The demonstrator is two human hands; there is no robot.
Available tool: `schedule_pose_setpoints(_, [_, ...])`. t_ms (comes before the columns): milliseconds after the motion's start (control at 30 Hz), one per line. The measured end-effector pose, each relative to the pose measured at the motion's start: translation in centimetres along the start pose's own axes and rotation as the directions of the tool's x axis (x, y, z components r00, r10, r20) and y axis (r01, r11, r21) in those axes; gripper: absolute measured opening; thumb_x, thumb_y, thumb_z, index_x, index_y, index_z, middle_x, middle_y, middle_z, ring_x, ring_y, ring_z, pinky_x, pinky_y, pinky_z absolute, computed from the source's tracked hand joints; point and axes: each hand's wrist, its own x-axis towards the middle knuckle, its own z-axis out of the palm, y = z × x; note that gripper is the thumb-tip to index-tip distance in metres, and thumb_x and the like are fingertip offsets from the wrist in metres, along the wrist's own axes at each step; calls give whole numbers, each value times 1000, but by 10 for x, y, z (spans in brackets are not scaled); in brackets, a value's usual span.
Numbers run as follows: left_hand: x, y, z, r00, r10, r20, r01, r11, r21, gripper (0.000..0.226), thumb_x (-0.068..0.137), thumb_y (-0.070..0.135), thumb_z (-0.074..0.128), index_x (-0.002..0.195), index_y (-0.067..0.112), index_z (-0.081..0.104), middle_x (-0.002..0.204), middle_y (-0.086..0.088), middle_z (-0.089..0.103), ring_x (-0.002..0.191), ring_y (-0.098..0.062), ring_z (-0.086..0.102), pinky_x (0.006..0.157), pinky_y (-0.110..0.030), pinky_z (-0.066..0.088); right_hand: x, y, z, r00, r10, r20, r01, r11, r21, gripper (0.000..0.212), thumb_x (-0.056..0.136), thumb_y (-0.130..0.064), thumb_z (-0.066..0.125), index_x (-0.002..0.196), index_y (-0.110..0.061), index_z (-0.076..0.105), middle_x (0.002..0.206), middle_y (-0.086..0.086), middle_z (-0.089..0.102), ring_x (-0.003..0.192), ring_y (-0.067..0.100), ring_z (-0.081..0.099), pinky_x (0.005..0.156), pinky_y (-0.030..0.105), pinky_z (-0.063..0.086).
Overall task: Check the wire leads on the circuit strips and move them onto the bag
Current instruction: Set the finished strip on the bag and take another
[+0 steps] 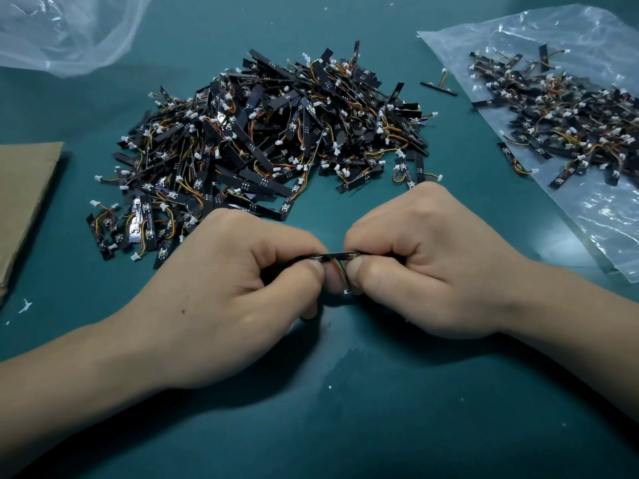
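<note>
A brown cardboard sheet (24, 202) lies at the left edge of the teal table (345, 426). Crumpled clear plastic (65, 29) sits at the far-left corner. A white scrap (25, 305) lies near the cardboard.

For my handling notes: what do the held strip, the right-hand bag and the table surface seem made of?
Held strip: thin black circuit board, flat and stiff-looking, with coloured insulated wires. Bag: clear thin plastic film, glossy, crinkled, with bright glints. Table surface: smooth teal mat with soft reflections, perhaps rubber or vinyl; cannot tell which.
</note>
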Motion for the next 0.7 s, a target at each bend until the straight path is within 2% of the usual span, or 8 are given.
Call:
schedule_pose_setpoints(100, [2,7,-5,1000,-7,-2,7,1000,3,27,91,34,49,88,29,75,61,2,68,46,-14,55,41,-18,42,-2,-1,-2,1000,7,-16,-5,997,72,25,94,-28,55,74,-17,65,56,-5,49,54,16,48,52,33,40])
schedule_pose_setpoints(167, [3,17,-9,1000,23,10,-23,1000,-14,25,88,31,51,84,28,76,62,4,69,44,-9,53,42,-14,37,-2,-1,-3,998,13,-67,-4,991,130,15,95,-22,61,80,-20,64,58,-10,51,54,9,48,54,18,35])
schedule_pose_setpoints(300, [6,35,-14,1000,26,-8,-27,989,-142,15,87,26,59,86,24,74,61,5,66,46,-6,53,46,-15,40,-3,-1,-2,992,8,-128,15,985,174,15,93,-13,64,81,-22,60,58,-16,47,50,2,43,54,10,29])
schedule_pose_setpoints(367, [7,37,-13,999,6,-53,-18,973,-232,14,85,19,64,94,14,72,62,9,65,47,0,54,48,-8,39,-4,-1,-2,988,23,-151,6,982,188,17,93,-12,63,81,-23,58,57,-17,45,49,2,42,53,10,29])
schedule_pose_setpoints(467, [7,37,-11,996,-3,-84,-18,968,-251,25,84,19,62,98,-1,70,64,17,62,53,6,57,52,-1,38,-4,-1,-3,985,58,-165,-25,981,192,18,94,-13,63,80,-23,56,56,-11,48,49,6,42,52,14,30])
schedule_pose_setpoints(600, [10,37,-10,992,-33,-118,0,963,-270,28,84,24,62,97,0,70,63,18,62,54,7,57,52,-2,39,-2,-3,-3,993,71,-93,-53,981,185,15,96,-21,58,82,-25,58,58,-5,53,53,14,48,52,27,38])
schedule_pose_setpoints(700, [11,38,-10,992,-45,-119,11,963,-271,28,83,24,62,94,0,70,61,18,61,51,7,57,51,-1,38,0,-3,-3,995,62,-83,-50,989,138,25,98,-19,54,76,-32,54,57,-2,55,55,18,52,54,36,42])
